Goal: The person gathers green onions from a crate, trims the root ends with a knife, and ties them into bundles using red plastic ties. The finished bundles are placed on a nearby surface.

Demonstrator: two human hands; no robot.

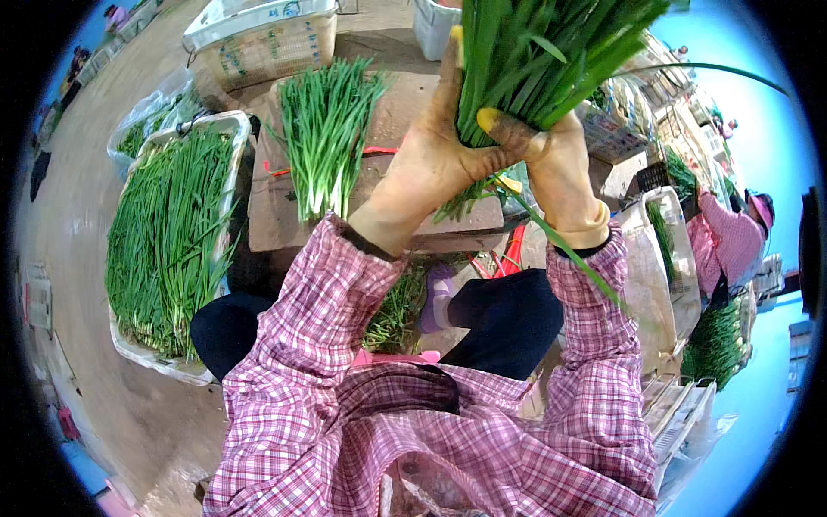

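Observation:
Both of my hands grip a thick bunch of Chinese chives (536,58), raised above a low worktop (413,97). My left hand (439,142) wraps the bunch from the left, and my right hand (555,155) from the right, with the thumbs meeting in front. Yellow covers sit on some fingertips. The lower end of the bunch is partly hidden behind my wrists. One loose leaf (568,252) trails down over my right sleeve. On the worktop lies another bunch of chives (329,136), its pale stems towards me, close to red ties (381,150).
A white crate (239,129) heaped with chives stands at my left, near a clear plastic bag (123,139). Beyond the worktop is a larger crate (271,45). Chive scraps (391,310) lie between my legs. A co-worker (730,226) in pink sits at right among crates.

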